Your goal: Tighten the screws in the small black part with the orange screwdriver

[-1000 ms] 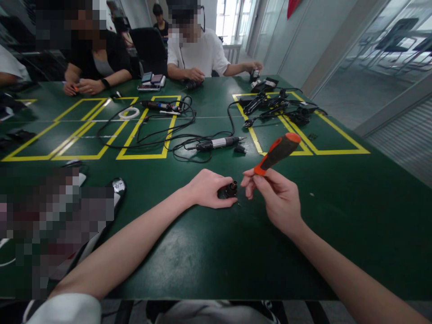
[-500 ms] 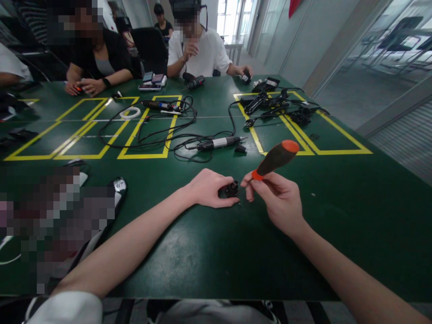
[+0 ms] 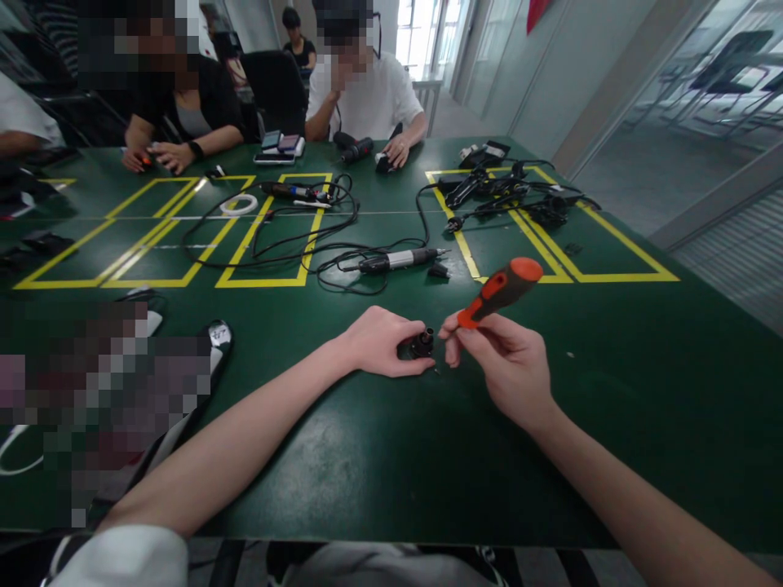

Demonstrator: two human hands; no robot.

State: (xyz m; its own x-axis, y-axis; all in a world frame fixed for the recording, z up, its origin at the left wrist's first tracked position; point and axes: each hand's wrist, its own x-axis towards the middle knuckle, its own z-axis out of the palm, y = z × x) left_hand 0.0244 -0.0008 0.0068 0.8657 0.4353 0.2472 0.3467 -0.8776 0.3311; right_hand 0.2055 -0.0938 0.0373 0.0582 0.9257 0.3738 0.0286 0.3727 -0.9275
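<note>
My left hand [image 3: 379, 341] rests on the green table [image 3: 379, 456] and grips a small black round part [image 3: 417, 345], holding it down. My right hand [image 3: 505, 363] holds a screwdriver with an orange and black handle [image 3: 502, 291]; the handle points up and to the right, and the tip end is down by the black part, hidden behind my fingers. The two hands almost touch over the part.
Just beyond my hands lie a corded silver-and-black tool [image 3: 397, 260] and tangled black cables [image 3: 287, 236] inside yellow tape boxes. More black tools and cables [image 3: 507, 191] lie at the back right. Two people sit across the table; a black case [image 3: 201, 359] lies at the left.
The screwdriver handle has dropped a little and tilted slightly in my right hand. My left hand stays on the black part. The person in white across the table moved a hand.
</note>
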